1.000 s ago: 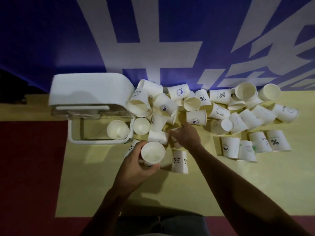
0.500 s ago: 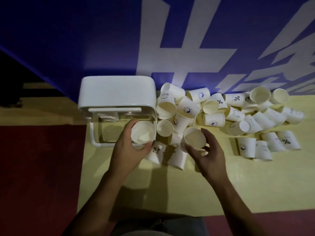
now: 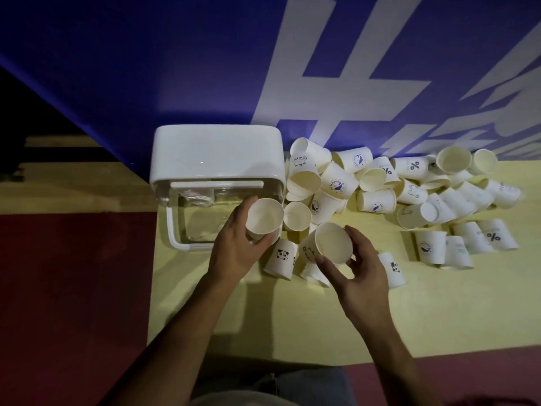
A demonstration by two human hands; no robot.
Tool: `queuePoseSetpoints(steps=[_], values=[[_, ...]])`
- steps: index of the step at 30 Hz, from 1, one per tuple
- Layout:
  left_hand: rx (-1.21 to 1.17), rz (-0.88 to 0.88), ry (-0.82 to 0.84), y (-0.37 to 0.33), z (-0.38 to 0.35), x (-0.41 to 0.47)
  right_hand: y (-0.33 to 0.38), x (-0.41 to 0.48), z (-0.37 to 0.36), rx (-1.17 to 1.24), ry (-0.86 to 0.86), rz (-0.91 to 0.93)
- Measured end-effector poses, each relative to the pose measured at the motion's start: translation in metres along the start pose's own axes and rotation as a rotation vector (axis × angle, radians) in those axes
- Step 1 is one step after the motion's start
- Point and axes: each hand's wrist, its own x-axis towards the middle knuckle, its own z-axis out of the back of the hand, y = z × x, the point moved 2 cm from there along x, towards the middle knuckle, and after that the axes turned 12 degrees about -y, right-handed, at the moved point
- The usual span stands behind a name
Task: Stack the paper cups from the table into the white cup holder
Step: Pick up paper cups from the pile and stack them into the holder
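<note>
Head view: a cup [image 3: 264,215] is being gripped by the fingers [image 3: 244,208] of the left hand [image 3: 234,253] at the front right corner of the holder [image 3: 218,155]. Another cup [image 3: 333,243] is being grasped by the right hand [image 3: 360,276]. The holder's right side is being crowded by loose cups [image 3: 409,189]; nearer, the counter [image 3: 292,317] is being left bare.
</note>
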Motion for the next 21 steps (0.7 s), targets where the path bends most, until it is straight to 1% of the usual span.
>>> queuePoseSetpoints(steps=[3, 9, 13, 18, 21], values=[[-0.010, 0.012, -0.008, 0.004, -0.004, 0.001, 0.002, 0.001, 0.000, -0.006, 0.006, 0.009], [0.116, 0.045, 0.117, 0.020, -0.019, 0.004, 0.003, 0.003, 0.001, -0.012, 0.014, 0.027], [0.133, 0.091, 0.192, 0.027, -0.020, 0.004, 0.006, 0.006, -0.001, -0.022, 0.031, 0.063], [0.144, 0.128, 0.201, 0.027, -0.020, 0.005, 0.017, 0.013, -0.023, -0.015, 0.069, 0.149], [0.052, 0.175, 0.242, 0.026, -0.014, 0.004, 0.024, 0.017, -0.050, -0.033, 0.134, 0.262]])
